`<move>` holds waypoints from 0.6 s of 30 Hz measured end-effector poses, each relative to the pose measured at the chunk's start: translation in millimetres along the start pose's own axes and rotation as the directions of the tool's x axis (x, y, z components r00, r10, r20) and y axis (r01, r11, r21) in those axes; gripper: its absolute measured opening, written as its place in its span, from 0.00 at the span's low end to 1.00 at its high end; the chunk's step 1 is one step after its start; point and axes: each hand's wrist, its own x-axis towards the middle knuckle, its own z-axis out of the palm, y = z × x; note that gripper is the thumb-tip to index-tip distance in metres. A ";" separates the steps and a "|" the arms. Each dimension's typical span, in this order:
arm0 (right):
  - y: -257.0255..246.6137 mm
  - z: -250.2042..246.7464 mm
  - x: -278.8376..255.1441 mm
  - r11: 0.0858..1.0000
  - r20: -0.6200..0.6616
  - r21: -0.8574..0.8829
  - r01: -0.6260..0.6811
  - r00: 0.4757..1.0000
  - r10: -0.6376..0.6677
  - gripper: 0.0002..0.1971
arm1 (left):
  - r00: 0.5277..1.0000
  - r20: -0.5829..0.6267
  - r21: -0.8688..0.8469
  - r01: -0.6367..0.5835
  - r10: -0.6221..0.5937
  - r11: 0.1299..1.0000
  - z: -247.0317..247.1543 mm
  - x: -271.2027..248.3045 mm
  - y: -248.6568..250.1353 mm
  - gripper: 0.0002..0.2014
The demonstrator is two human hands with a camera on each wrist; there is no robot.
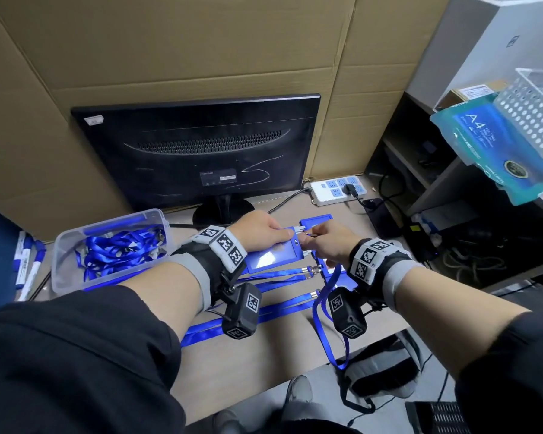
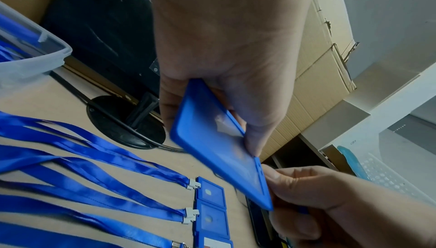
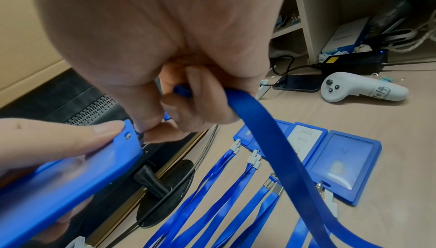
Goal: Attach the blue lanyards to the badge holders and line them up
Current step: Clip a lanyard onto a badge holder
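On the table, in front of the monitor at its back edge, the left hand grips a blue badge holder raised off the surface, thumb on its face and fingers curled behind. The right hand is closed at the holder's slotted end, fingertips pinching a lanyard clip against it; the clip itself is hidden. The strap trails over the table's front edge. The right wrist view alone shows a white controller by the right edge. The left wrist view shows finished holders in a row, straps attached. A clear bin of spare lanyards sits at the left edge.
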 end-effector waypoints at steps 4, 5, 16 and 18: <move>5.8 -1.9 4.4 0.998 0.019 0.060 -0.036 0.999 0.035 0.14 | 0.999 -0.047 0.066 0.006 -0.003 0.998 1.9 6.8 1.6 0.23; 7.2 -1.3 4.9 0.996 0.024 0.076 -0.044 0.999 0.043 0.14 | 0.999 -0.046 0.070 0.013 -0.010 0.997 2.0 7.2 2.2 0.23; 4.6 -4.4 -9.5 0.988 0.201 0.145 -0.050 0.979 0.020 0.04 | 0.997 0.083 0.104 -0.016 0.008 0.994 -0.2 6.5 -10.7 0.22; 2.5 -6.1 -10.9 0.985 0.299 0.149 -0.084 0.954 0.036 0.02 | 0.989 0.149 0.091 -0.030 0.016 0.995 -3.2 4.4 -9.4 0.20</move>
